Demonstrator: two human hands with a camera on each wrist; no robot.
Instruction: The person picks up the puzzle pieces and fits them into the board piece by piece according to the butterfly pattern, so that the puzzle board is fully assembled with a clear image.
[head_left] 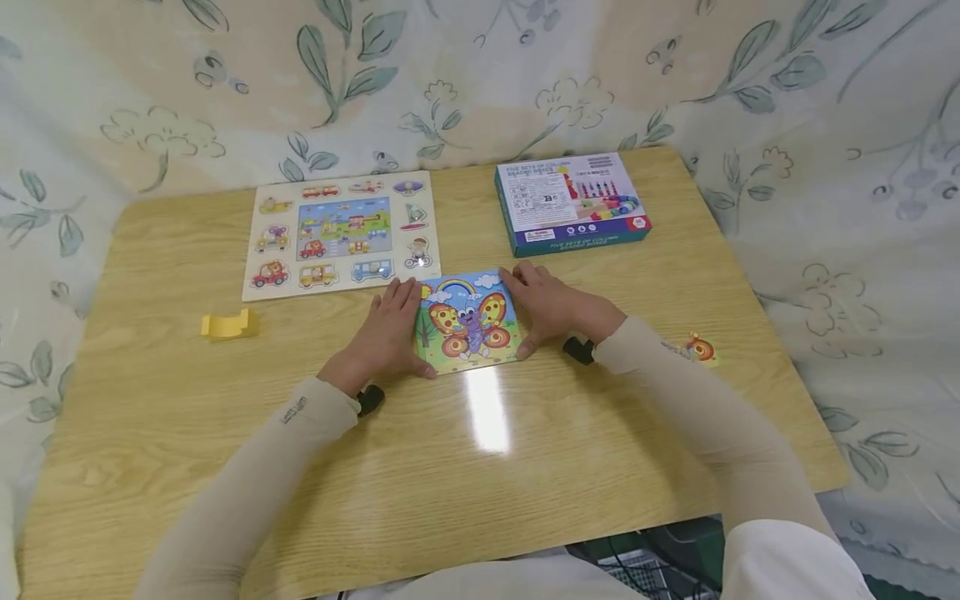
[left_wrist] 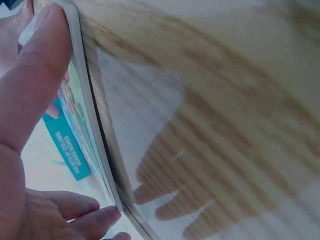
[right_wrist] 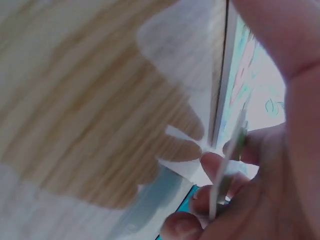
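Note:
A square butterfly picture board point(head_left: 469, 323) lies in the middle of the table. My left hand point(head_left: 386, 333) holds its left side, thumb at the near corner and fingertips at the far one; the left wrist view shows the thumb point(left_wrist: 42, 65) along the board's edge point(left_wrist: 90, 105). On the right side my right hand point(head_left: 551, 308) holds it likewise, thumb low and fingers at the far corner. In the right wrist view, a thin pale flat piece point(right_wrist: 227, 172) stands edge-on among the curled fingers; its face is hidden.
Behind the board on the left is a vehicle puzzle board point(head_left: 281, 217); a teal-edged box point(head_left: 573, 204) lies at the back right. A yellow curved block point(head_left: 228, 325) sits at the left. Beside my right sleeve lies a small colourful piece point(head_left: 701, 347), partly covered.

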